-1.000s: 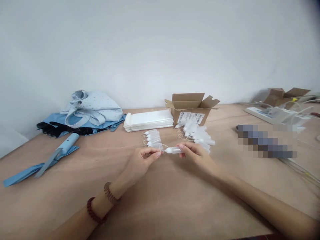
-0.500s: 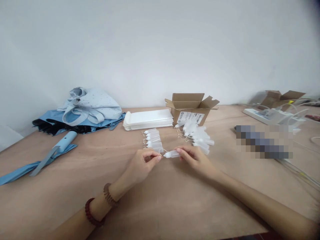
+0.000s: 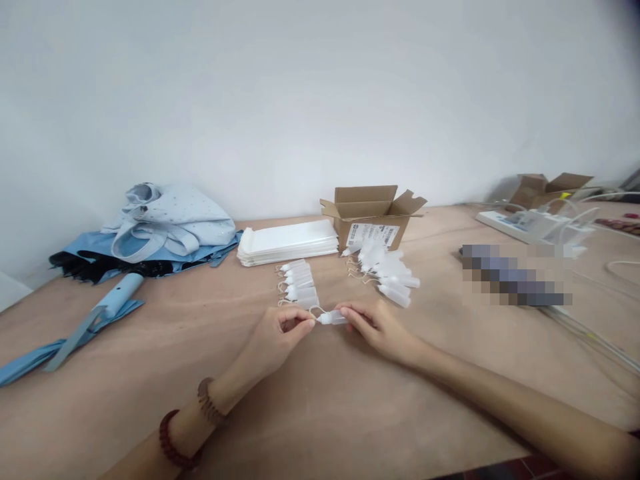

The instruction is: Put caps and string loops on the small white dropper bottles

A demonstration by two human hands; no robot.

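My right hand (image 3: 376, 327) grips a small white dropper bottle (image 3: 331, 318) lying sideways just above the wooden table (image 3: 320, 413). My left hand (image 3: 279, 333) pinches at the bottle's tip, where a thin string loop hangs. Just beyond the hands lies a neat row of several similar bottles with strings (image 3: 298, 283). A loose heap of more bottles (image 3: 387, 269) lies to the right of that row, in front of an open cardboard box (image 3: 371, 217).
A stack of white flat bags (image 3: 287, 241) lies left of the box. A blue folded umbrella (image 3: 85, 320) and a pale blue cloth bag (image 3: 170, 220) sit at the far left. A power strip with cables (image 3: 535, 225) and another box (image 3: 545, 187) are at the right.
Both hands with the bottle have come slightly nearer to me and lower toward the table; the view has shifted a little to the right.
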